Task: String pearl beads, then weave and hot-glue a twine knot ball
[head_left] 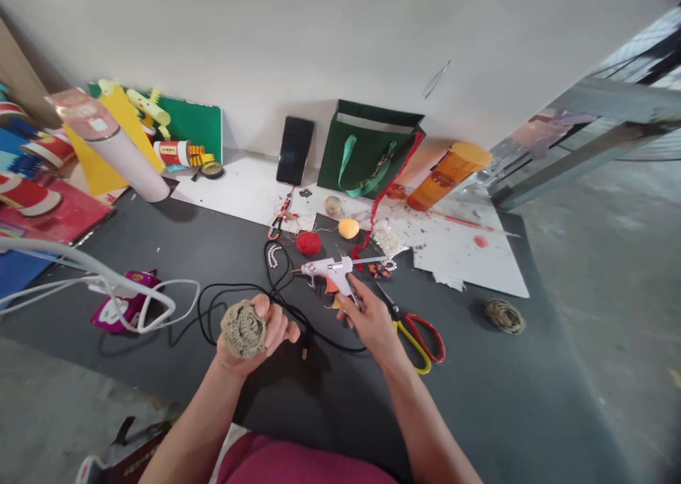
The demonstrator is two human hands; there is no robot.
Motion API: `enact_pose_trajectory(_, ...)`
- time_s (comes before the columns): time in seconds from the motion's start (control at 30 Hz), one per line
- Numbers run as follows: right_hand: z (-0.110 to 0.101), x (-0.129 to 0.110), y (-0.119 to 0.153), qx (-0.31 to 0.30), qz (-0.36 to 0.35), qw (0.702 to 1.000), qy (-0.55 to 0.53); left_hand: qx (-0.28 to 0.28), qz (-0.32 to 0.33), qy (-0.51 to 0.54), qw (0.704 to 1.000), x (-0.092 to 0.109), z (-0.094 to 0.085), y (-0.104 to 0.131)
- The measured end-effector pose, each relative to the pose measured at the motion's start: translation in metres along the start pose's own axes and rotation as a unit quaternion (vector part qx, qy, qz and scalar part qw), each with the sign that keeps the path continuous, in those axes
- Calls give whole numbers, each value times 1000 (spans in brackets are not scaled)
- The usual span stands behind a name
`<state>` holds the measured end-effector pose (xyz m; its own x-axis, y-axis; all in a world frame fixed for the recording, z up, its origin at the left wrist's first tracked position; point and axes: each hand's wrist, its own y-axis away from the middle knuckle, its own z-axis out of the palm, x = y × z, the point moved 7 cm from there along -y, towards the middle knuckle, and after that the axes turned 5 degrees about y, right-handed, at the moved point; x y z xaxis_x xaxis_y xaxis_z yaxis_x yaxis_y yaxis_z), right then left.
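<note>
My left hand (260,331) has its fingers wrapped round a coiled tan cord rosette (243,328), its spiral face turned up. Over on the right, my right hand (367,317) is closed on the handle of a white glue gun (328,270), and the nozzle points left, above the dark table (468,392). A clear glue stick (369,260) pokes out of its back end.

Black cable (303,317) loops between my hands, and just beside my right wrist lie scissors (418,338), one handle loop red, the other yellow. Beyond the gun I've got a ball of red yarn (308,243), a pale orange ball (348,228) and a little bag of white beads (390,241). Out to the right, a second tan cord coil (505,316) sits by itself on the dark top.

Further back, there's a phone (295,150) leaning on the wall, then a green gift bag (367,150), then an orange cylinder (450,175), tilted. Off to my left, white cords (159,299) run over a purple box (128,301), with a pink-topped bottle (111,143) behind.
</note>
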<state>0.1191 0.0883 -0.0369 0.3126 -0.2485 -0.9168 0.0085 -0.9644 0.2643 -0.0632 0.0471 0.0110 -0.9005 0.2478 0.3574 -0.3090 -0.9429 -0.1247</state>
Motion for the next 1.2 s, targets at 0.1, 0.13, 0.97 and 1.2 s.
enact_pose_trajectory(0.1,-4,0,3,17,-39,998,-50,7,-7,0,1000,-1,-2,1)
enact_pose_trajectory(0.13,-4,0,4,18,-47,996,-69,6,-10,3,1000,-1,-2,1)
enact_pose_trajectory(0.97,-21,-22,32,123,-261,957,-1,55,-32,-80,995,-9,-11,-4)
enact_pose_trajectory(1.2,-19,6,21,63,-151,961,-222,48,-50,-152,986,-13,-7,-3)
